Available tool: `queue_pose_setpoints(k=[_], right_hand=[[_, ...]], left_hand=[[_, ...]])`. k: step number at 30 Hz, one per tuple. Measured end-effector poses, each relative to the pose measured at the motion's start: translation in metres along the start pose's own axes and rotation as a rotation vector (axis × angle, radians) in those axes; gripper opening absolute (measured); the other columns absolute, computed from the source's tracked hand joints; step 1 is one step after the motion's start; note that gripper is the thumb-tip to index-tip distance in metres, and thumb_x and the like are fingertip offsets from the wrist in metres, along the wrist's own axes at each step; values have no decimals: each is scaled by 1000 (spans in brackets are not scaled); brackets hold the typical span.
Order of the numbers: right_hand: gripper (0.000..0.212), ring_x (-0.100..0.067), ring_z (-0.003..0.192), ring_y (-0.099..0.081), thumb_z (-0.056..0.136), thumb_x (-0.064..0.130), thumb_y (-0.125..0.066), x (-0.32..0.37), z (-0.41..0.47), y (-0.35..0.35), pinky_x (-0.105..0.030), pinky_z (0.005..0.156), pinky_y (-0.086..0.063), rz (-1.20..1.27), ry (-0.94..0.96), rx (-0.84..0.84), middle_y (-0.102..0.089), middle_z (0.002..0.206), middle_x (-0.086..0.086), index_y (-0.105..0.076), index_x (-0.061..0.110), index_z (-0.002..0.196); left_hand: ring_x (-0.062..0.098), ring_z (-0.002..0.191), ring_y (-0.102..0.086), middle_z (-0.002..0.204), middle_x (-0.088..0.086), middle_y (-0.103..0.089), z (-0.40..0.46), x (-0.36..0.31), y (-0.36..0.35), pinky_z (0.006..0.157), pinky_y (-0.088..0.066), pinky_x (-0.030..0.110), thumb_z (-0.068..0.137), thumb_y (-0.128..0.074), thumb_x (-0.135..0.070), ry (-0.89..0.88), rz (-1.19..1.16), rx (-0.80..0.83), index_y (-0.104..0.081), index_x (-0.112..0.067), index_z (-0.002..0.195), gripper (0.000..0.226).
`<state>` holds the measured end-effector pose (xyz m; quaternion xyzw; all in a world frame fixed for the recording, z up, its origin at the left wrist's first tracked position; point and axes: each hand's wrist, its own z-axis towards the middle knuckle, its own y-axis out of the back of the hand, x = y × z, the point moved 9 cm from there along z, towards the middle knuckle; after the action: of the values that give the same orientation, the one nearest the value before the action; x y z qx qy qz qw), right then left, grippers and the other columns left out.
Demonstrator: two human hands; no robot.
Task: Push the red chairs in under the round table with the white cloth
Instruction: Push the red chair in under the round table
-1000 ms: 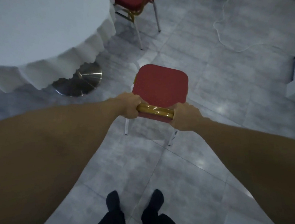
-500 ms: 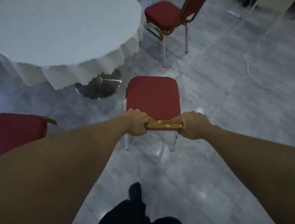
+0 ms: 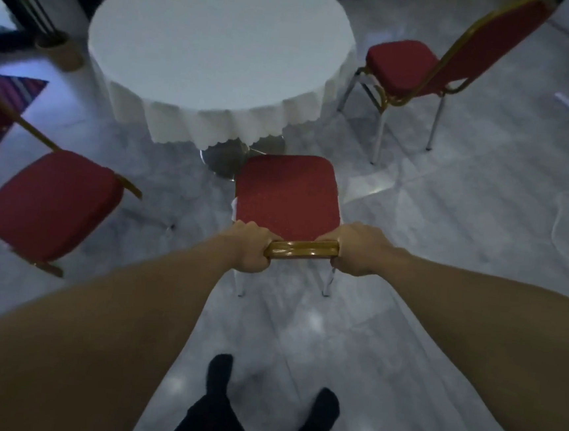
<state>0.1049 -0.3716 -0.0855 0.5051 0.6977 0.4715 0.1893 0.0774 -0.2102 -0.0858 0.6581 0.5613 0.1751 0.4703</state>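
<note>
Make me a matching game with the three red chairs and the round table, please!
Things:
1. held chair
2. left chair
3. right chair
4. round table

States:
A. covered by a white cloth
B. gripped by both hands on its gold top rail
C. beside the striped rug, untouched
D. tall red back in view, untouched

Pairs: 1-B, 2-C, 3-D, 4-A

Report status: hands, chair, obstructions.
Left hand and right hand clamped on held chair backrest. Seat short of table. Path clear.
</note>
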Motion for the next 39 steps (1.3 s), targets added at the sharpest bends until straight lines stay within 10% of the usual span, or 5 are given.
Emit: queue_pose_setpoints(k=[14,25,30,39], right_hand=[[24,-19,78,-69,86,18,-61,-29,59,42,-38,68,-57,-67,159,9,-72,83,10,-73,39,89],[18,-20,78,-68,88,23,-65,-32,201,123,-34,66,-55,-81,148,-20,-72,84,9,-73,40,88],[15,-17,76,-65,86,24,-64,-33,242,144,-32,64,-48,-92,159,-1,-69,80,10,-70,38,83],[14,-17,80,-67,85,49,-76,-30,243,137,-35,69,-52,-63,223,118,-69,81,12,-69,38,87]], left_hand=[[29,89,-62,78,-16,-58,34,11,7,85,-53,48,64,-47,-20,203,-382,-44,-49,-74,77,55],[22,81,-63,76,-10,-62,108,116,104,78,-50,38,80,-54,-7,318,-380,-130,-61,-52,92,47],[26,75,-64,72,-4,-62,130,146,127,70,-54,40,72,-50,-7,293,-419,-65,-56,-63,69,56],[25,91,-65,87,-7,-62,134,151,119,78,-53,37,76,-60,-19,284,-379,85,-63,-45,114,46]])
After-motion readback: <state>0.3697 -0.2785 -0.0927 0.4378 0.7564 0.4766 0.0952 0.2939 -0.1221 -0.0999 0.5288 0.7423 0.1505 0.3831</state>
